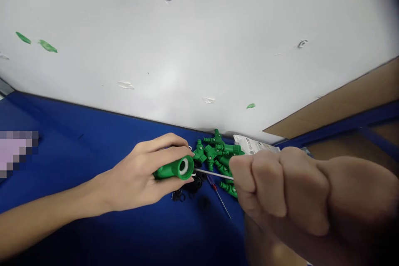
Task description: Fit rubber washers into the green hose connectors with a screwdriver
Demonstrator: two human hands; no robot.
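Observation:
My left hand (146, 170) is wrapped round a green plastic hose fitting (166, 171), its round open end turned to the right with a white ring inside. Close to the camera, my right hand (280, 191) is clenched in a fist. From it a thin metal shaft (215, 173), like a screwdriver's, points left toward the fitting; the handle is hidden in the fist. Whether the tip touches the fitting I cannot tell. Behind and between the hands lies a pile of green fittings (215, 149), partly covered by my right hand. Small black plastic parts (190, 187) lie below the fitting.
Another screwdriver (222, 200) with a thin shaft lies on the blue tabletop (93, 133). A white printed bag (255, 145) stands by the pile, against a scuffed white panel (187, 50). Brown board (336, 95) borders the right. A pixelated patch (15, 151) covers the left edge.

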